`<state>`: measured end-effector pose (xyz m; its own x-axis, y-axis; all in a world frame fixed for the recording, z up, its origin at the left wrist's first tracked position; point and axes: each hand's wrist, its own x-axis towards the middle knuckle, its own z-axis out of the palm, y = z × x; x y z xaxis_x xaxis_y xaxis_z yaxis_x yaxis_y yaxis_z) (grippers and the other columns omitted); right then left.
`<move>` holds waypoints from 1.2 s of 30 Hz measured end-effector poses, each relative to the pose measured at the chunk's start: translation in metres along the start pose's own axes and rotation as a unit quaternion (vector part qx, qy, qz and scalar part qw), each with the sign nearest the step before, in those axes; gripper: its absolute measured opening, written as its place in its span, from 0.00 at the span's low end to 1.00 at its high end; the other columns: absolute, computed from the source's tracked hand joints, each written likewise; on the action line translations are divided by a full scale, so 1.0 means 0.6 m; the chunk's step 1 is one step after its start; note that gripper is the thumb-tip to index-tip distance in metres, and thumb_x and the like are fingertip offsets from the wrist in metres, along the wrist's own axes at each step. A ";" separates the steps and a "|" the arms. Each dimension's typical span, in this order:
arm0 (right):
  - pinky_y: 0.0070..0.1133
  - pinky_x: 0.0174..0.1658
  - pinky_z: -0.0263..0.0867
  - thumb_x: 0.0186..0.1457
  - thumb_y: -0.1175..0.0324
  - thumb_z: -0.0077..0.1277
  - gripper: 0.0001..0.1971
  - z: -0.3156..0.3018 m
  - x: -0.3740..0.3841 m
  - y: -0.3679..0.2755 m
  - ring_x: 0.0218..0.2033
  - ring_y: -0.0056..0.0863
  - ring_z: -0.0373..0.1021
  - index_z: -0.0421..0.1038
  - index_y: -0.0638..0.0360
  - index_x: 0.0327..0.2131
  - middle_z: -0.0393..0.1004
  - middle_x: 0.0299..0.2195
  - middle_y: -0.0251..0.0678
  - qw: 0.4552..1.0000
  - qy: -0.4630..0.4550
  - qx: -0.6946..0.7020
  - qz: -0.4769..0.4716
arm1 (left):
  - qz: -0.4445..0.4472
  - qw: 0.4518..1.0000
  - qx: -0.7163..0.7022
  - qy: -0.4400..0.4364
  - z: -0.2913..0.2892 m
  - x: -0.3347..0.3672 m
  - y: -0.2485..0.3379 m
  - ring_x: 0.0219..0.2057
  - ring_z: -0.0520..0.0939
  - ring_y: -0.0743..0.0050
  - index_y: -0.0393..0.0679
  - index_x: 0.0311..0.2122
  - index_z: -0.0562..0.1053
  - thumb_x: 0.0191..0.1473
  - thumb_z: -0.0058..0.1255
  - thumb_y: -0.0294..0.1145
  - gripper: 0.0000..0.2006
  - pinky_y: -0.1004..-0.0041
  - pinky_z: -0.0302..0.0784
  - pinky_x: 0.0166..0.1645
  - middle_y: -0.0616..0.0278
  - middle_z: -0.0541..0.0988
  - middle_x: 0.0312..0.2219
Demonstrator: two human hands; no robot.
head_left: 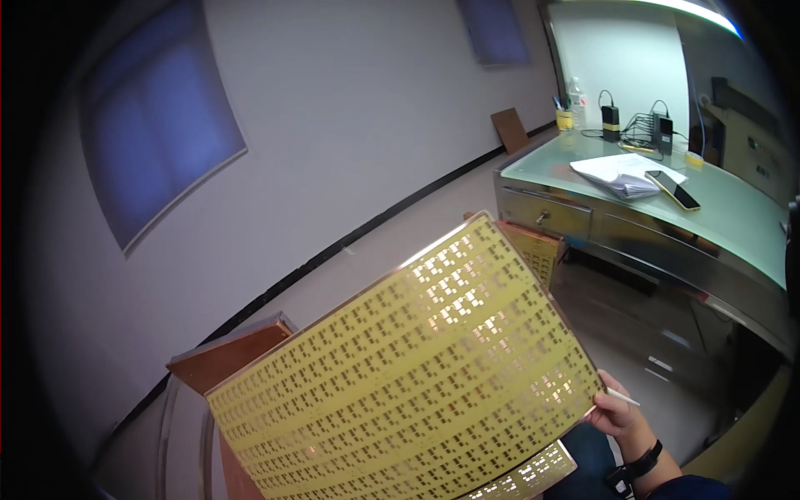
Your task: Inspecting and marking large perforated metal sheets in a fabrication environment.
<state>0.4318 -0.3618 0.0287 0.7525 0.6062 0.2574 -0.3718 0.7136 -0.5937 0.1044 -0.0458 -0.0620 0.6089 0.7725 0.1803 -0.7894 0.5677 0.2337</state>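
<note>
A large yellow circuit board panel (400, 358) with rows of small copper pads fills the lower middle, tilted, its upper pads catching the light. At its right corner my right hand (617, 412) is closed on the edge. A thin white pen-like stick (623, 397) also pokes out from between those fingers. My left hand does not show. Below the panel's lower edge part of another patterned panel (533, 477) is visible.
Behind the panel's left end stands a brown board stack (229, 354). Another stack (533, 250) leans by the desk. The glass-topped desk (733, 225) at right carries papers (621, 175), a phone (673, 190), black devices with cables (661, 133) and a bottle (577, 104).
</note>
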 end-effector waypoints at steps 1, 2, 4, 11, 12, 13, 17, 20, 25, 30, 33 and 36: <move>0.36 0.45 0.70 0.54 0.74 0.47 0.25 0.003 -0.008 -0.001 0.45 0.40 0.69 0.53 0.66 0.54 0.66 0.47 0.48 1.000 -0.016 -0.005 0.014 | 0.013 1.000 0.003 -0.007 0.012 0.002 0.001 0.56 0.63 0.58 0.36 0.58 0.57 0.58 0.42 0.37 0.25 0.61 0.56 0.61 0.52 0.64 0.56; 0.36 0.45 0.70 0.53 0.74 0.47 0.25 0.005 -0.014 -0.002 0.45 0.40 0.69 0.53 0.66 0.54 0.66 0.46 0.48 0.999 -0.033 -0.009 0.029 | 0.027 1.000 0.007 -0.014 0.023 0.001 0.004 0.56 0.63 0.58 0.36 0.58 0.57 0.59 0.41 0.37 0.25 0.60 0.55 0.61 0.52 0.63 0.56; 0.35 0.45 0.70 0.54 0.75 0.46 0.24 0.006 -0.028 -0.003 0.45 0.39 0.69 0.53 0.68 0.54 0.66 0.46 0.49 0.999 -0.047 -0.012 0.022 | -0.016 0.996 -0.061 -0.062 0.032 -0.001 0.011 0.57 0.62 0.57 0.37 0.59 0.56 0.60 0.38 0.38 0.25 0.58 0.54 0.62 0.53 0.62 0.57; 0.31 0.46 0.70 0.54 0.75 0.46 0.25 -0.003 -0.039 -0.023 0.45 0.37 0.69 0.53 0.71 0.54 0.66 0.46 0.48 0.991 -0.108 -0.034 0.067 | 0.040 0.999 0.010 -0.024 0.053 -0.005 0.002 0.58 0.60 0.57 0.37 0.59 0.56 0.61 0.37 0.40 0.25 0.58 0.52 0.62 0.52 0.59 0.58; 0.30 0.47 0.70 0.54 0.75 0.47 0.25 -0.007 -0.039 -0.024 0.45 0.35 0.69 0.53 0.72 0.54 0.66 0.46 0.48 0.990 -0.112 -0.046 0.074 | 0.043 0.999 0.012 -0.025 0.059 -0.008 0.003 0.58 0.60 0.56 0.37 0.59 0.56 0.61 0.37 0.40 0.25 0.58 0.52 0.62 0.52 0.59 0.58; 0.30 0.47 0.70 0.54 0.75 0.47 0.25 -0.009 -0.038 -0.025 0.45 0.35 0.69 0.53 0.72 0.54 0.66 0.46 0.48 0.990 -0.114 -0.040 0.073 | 0.045 0.999 0.014 -0.025 0.064 -0.011 0.003 0.58 0.60 0.56 0.37 0.59 0.56 0.61 0.37 0.40 0.25 0.58 0.52 0.62 0.52 0.59 0.58; 0.28 0.48 0.68 0.54 0.74 0.48 0.25 -0.019 -0.046 -0.025 0.46 0.33 0.68 0.54 0.71 0.54 0.66 0.47 0.47 0.989 -0.118 -0.058 0.073 | 0.047 0.999 0.021 -0.019 0.081 -0.022 0.005 0.57 0.60 0.56 0.37 0.59 0.55 0.61 0.37 0.40 0.25 0.58 0.51 0.62 0.52 0.59 0.59; 0.27 0.49 0.65 0.54 0.73 0.48 0.26 -0.025 -0.044 -0.018 0.48 0.31 0.66 0.54 0.71 0.55 0.65 0.49 0.46 0.987 -0.120 -0.093 0.059 | 0.043 0.999 0.026 -0.013 0.090 -0.018 0.006 0.57 0.60 0.56 0.37 0.59 0.55 0.61 0.37 0.40 0.25 0.58 0.51 0.62 0.52 0.59 0.59; 0.26 0.51 0.62 0.54 0.73 0.50 0.27 -0.024 -0.046 -0.021 0.50 0.29 0.63 0.53 0.70 0.56 0.65 0.49 0.44 0.986 -0.121 -0.092 0.062 | 0.092 0.985 0.122 0.082 0.107 -0.019 0.004 0.57 0.60 0.55 0.37 0.59 0.55 0.61 0.37 0.41 0.26 0.57 0.51 0.62 0.52 0.58 0.59; 0.26 0.51 0.62 0.53 0.72 0.51 0.28 -0.036 -0.050 -0.013 0.50 0.27 0.63 0.53 0.69 0.56 0.65 0.49 0.43 0.984 -0.102 -0.132 0.063 | 0.123 0.964 0.191 0.136 0.131 -0.014 -0.009 0.57 0.59 0.55 0.38 0.60 0.53 0.61 0.37 0.42 0.27 0.57 0.50 0.62 0.52 0.58 0.59; 0.26 0.51 0.62 0.53 0.71 0.51 0.29 -0.031 -0.051 -0.015 0.50 0.27 0.63 0.53 0.68 0.56 0.65 0.49 0.42 0.987 -0.095 -0.107 0.072 | 0.100 0.975 0.161 0.117 0.111 -0.011 0.007 0.57 0.60 0.55 0.38 0.60 0.53 0.61 0.37 0.42 0.27 0.57 0.51 0.62 0.52 0.58 0.59; 0.25 0.51 0.62 0.53 0.72 0.51 0.29 -0.032 -0.054 -0.008 0.50 0.27 0.63 0.53 0.68 0.57 0.65 0.49 0.42 0.990 -0.084 -0.082 0.075 | 0.099 0.966 0.195 0.141 0.109 -0.009 0.016 0.56 0.60 0.55 0.38 0.60 0.52 0.61 0.38 0.42 0.27 0.55 0.52 0.61 0.52 0.58 0.59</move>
<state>0.4198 -0.3914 0.0086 0.5893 0.7608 0.2718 -0.3685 0.5525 -0.7476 0.0987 -0.0634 0.0018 0.3604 0.9328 0.0026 -0.7652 0.2941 0.5726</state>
